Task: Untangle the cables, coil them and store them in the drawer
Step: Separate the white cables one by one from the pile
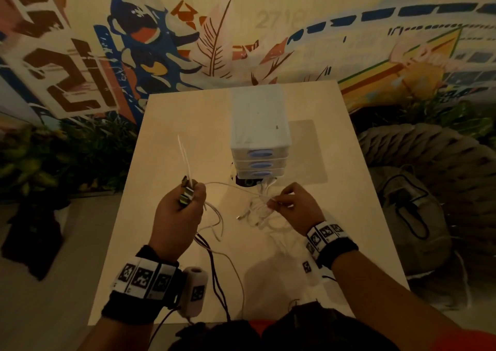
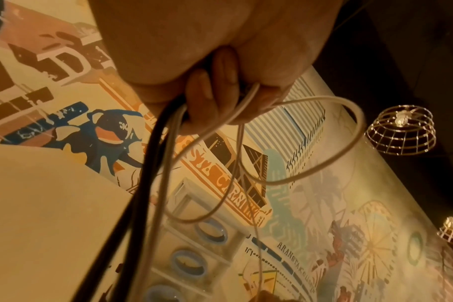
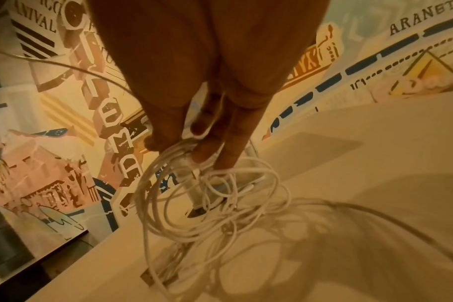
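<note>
Pale table (image 1: 171,243): our left hand (image 1: 175,216) grips black and white cables (image 2: 153,163); right hand (image 1: 292,205) pinches white tangle (image 3: 207,204).

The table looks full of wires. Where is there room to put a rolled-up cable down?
The table is bare left of the drawer unit, and also along its right edge beside the right hand. It is crowded in the middle: the white cable tangle lies under the right hand, and dark cables trail from the left hand.

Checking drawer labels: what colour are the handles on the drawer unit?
Blue, oval handles on the drawer unit; head view shows them best.
</note>
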Demonstrator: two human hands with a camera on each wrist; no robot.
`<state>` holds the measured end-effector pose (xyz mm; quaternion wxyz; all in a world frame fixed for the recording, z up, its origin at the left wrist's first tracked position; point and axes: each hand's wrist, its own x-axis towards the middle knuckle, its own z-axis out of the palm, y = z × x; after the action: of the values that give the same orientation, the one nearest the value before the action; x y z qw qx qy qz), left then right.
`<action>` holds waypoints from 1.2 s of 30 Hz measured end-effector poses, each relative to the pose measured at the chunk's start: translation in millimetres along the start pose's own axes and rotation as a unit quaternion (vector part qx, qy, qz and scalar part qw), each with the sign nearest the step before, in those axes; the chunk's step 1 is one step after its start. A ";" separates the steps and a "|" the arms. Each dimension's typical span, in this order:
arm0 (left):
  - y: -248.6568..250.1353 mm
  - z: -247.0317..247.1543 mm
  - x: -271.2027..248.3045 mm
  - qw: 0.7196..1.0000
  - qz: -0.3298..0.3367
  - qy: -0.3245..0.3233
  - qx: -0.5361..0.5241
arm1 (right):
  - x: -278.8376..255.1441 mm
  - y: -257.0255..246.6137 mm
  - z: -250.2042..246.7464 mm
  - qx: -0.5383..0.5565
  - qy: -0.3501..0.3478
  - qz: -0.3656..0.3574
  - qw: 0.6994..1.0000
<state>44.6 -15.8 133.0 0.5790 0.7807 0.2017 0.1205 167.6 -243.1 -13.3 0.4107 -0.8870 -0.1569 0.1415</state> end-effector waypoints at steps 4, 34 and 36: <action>-4.6 2.6 -2.9 0.999 0.002 -0.005 0.039 | -3.3 -0.2 -8.3 -0.052 -0.019 -0.046 0.997; -59.7 77.3 9.0 0.946 -0.084 -0.210 0.232 | -17.0 -43.0 -15.8 0.016 0.003 -0.080 0.997; -62.7 81.3 8.4 0.942 -0.108 -0.228 0.221 | -17.6 -40.3 -14.2 0.038 0.006 -0.071 0.997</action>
<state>75.4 -66.0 48.4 0.4318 0.8693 0.1687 -0.1713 150.4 -235.0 28.8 0.4536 -0.8583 -0.2115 0.1130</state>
